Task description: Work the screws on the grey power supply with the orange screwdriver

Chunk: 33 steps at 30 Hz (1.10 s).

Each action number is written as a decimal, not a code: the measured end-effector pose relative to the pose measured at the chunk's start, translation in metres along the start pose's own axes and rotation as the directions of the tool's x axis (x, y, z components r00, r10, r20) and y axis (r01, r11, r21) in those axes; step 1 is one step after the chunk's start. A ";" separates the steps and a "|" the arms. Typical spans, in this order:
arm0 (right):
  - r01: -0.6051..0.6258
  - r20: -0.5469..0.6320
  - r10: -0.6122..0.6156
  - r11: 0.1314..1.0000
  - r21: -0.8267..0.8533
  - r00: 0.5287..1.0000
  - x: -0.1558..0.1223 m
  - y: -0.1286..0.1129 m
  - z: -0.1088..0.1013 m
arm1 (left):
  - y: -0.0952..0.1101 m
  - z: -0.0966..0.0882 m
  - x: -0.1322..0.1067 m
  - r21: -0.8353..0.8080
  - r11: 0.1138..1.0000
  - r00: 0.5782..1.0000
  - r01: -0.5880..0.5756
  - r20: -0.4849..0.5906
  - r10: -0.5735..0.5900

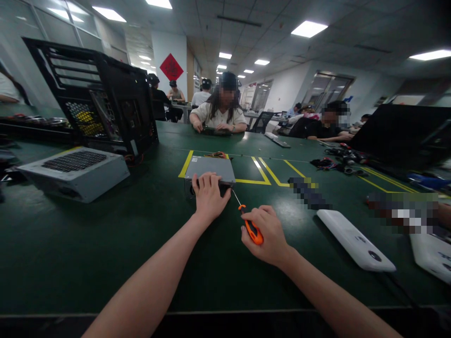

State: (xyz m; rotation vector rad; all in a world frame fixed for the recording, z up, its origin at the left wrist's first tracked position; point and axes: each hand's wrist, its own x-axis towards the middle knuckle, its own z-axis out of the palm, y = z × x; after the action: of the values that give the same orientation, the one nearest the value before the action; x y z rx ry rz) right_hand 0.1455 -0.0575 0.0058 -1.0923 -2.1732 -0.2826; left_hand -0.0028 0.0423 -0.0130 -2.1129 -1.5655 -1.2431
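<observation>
A grey computer power supply (pixel 213 165) sits on the green table within a yellow tape outline, a bundle of cables at its far side. My left hand (pixel 207 199) grips its near side, fingers over the top edge and thumb low at the front right. In my right hand (pixel 268 232) is an orange and black screwdriver (pixel 254 233), its thin shaft pointing up and left. The tip meets the near right corner of the power supply; whether it sits in a screw is too small to tell.
A second power supply (pixel 102 176) and an open black computer case (pixel 123 103) stand at left. White oblong devices (pixel 352 239) lie at right, with cables (pixel 347 157) and a dark panel (pixel 405 134) beyond. A co-worker (pixel 218 110) sits opposite.
</observation>
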 end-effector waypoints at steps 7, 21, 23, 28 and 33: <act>-0.051 -0.014 0.051 0.999 -0.017 0.999 0.001 -0.003 -0.001 | 0.001 -0.001 0.001 -0.026 1.000 1.000 0.007 -0.002 -0.007; -0.043 -0.010 0.043 0.999 -0.001 0.999 0.003 -0.003 -0.001 | 0.001 -0.001 0.001 -0.037 0.999 1.000 0.008 -0.012 -0.008; -0.022 -0.002 0.022 1.000 0.014 1.000 0.002 -0.003 0.000 | 0.001 -0.001 0.001 -0.030 1.000 1.000 0.004 -0.012 -0.004; 0.036 0.048 -0.033 0.996 -0.079 0.998 0.002 -0.002 0.000 | 0.001 0.000 0.001 -0.043 0.999 1.000 0.014 -0.014 -0.014; -0.054 -0.017 0.054 0.998 0.012 0.998 0.002 -0.001 0.000 | 0.001 -0.001 0.001 -0.042 0.999 1.000 0.017 -0.005 -0.017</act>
State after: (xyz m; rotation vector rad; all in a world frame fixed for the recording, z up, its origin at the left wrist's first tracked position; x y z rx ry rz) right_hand 0.1438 -0.0573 0.0071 -1.1361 -2.1238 -0.2549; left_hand -0.0022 0.0418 -0.0116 -2.1245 -1.5716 -1.2970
